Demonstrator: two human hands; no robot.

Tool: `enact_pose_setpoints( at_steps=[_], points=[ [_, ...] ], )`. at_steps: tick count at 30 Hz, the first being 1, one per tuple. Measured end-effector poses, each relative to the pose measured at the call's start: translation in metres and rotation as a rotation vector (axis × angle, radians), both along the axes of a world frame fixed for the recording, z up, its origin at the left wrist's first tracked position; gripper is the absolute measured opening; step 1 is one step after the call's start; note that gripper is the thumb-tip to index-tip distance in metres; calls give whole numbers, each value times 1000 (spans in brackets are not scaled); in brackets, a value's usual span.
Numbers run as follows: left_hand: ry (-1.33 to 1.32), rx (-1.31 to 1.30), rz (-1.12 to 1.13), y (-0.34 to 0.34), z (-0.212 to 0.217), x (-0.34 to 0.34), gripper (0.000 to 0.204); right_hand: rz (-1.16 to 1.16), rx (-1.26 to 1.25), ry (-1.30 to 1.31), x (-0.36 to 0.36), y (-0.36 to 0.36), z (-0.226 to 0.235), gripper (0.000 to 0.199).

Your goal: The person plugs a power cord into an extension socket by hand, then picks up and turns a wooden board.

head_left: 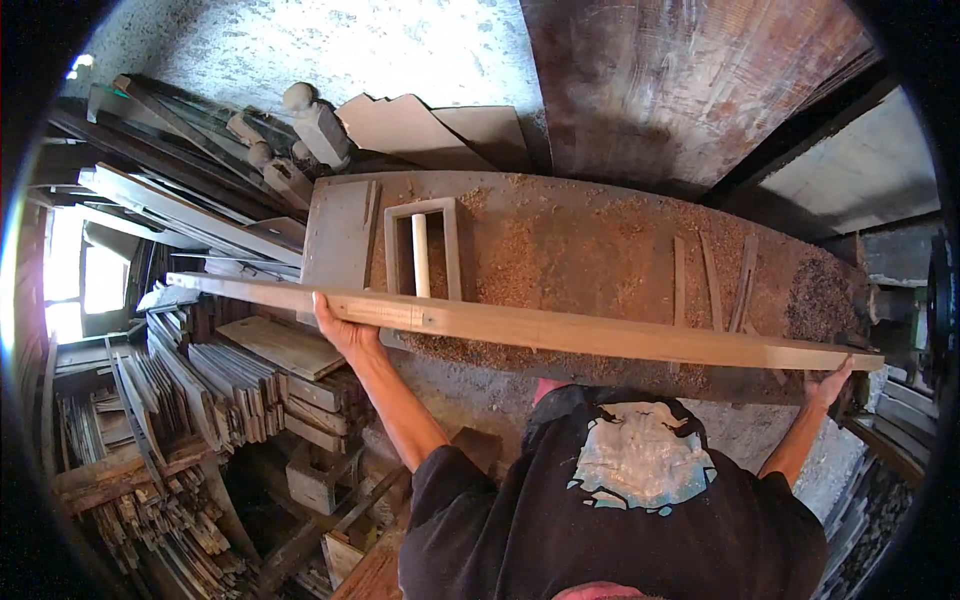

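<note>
Nearest the camera, a dark shirt with a pale printed patch [640, 462] fills the lower middle, and both bare forearms rise from it. The left hand [342, 330] cups the near edge of a long pale wooden plank [560, 330], fingers wrapped under and clamped on it, some way in from its left end. The right hand [830, 383] props the plank's right end from below, fingers spread against the underside. The plank, smooth and square-edged, spans nearly the whole width just in front of a flat grey machine table [600, 250] covered in tan sawdust [520, 265]. Thin wood strips [712, 280] lie on the table to the right, and a rectangular grey frame [423, 248] with a white bar sits to the left. Stacked offcuts and boards [200, 400] crowd the left side, leaving little open floor there. Beyond, turned wooden posts [315, 125] lean by a rough pale wall [300, 45], and a large rusty brown sheet [690, 80] stands behind the table.
</note>
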State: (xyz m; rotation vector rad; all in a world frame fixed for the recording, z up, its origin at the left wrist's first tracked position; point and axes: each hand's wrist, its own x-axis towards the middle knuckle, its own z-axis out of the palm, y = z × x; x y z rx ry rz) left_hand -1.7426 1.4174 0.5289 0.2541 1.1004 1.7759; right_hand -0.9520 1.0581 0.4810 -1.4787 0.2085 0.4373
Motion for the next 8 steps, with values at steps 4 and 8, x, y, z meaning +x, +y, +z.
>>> enact_pose_setpoints(
  at_steps=[4, 8],
  points=[
    [-1, -34, -118, 17, -23, -2, 65, -14, 10, 86, 4, 14, -2, 74],
    [309, -323, -120, 5, -54, -22, 83, 32, 39, 104, 15, 4, -9, 76]
  ],
)
